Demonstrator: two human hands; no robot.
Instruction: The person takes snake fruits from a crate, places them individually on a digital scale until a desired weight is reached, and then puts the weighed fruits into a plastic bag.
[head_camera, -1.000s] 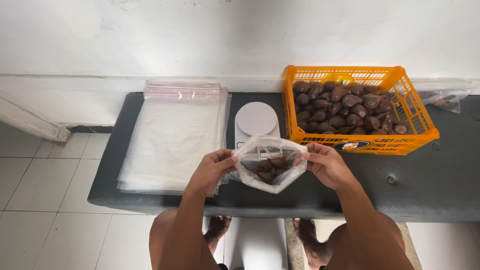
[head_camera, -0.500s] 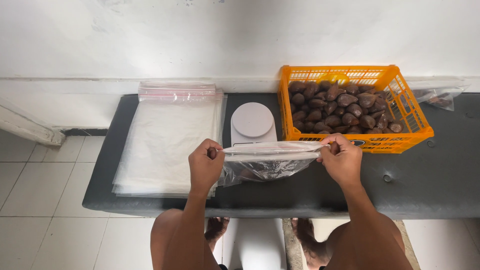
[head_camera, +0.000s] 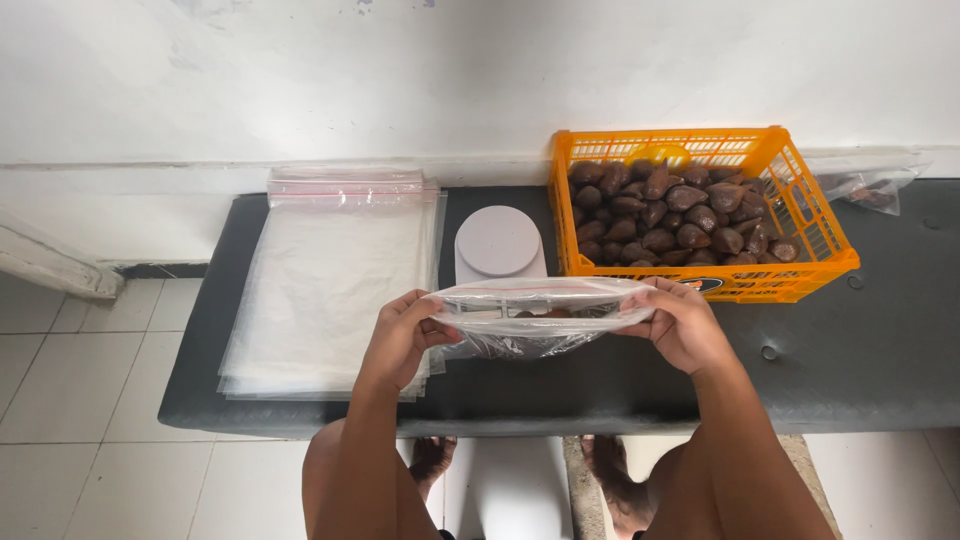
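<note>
Both my hands hold a clear zip bag over the front of the dark bench. My left hand pinches the bag's left top corner. At the right top corner is my right hand. The mouth is stretched flat between them, and a few brown scaly fruits show dimly through the plastic. Just behind the bag stands a small white kitchen scale. An orange plastic crate full of the same brown fruits stands to the right of the scale.
A stack of empty clear zip bags lies on the bench's left half. Another filled clear bag lies at the far right by the white wall. Below the bench are tiled floor, my knees and my feet.
The bag's mouth was spread open a second ago; my hands have pulled apart and stretched it flat. The bag now hangs a little lower and flatter between them.
</note>
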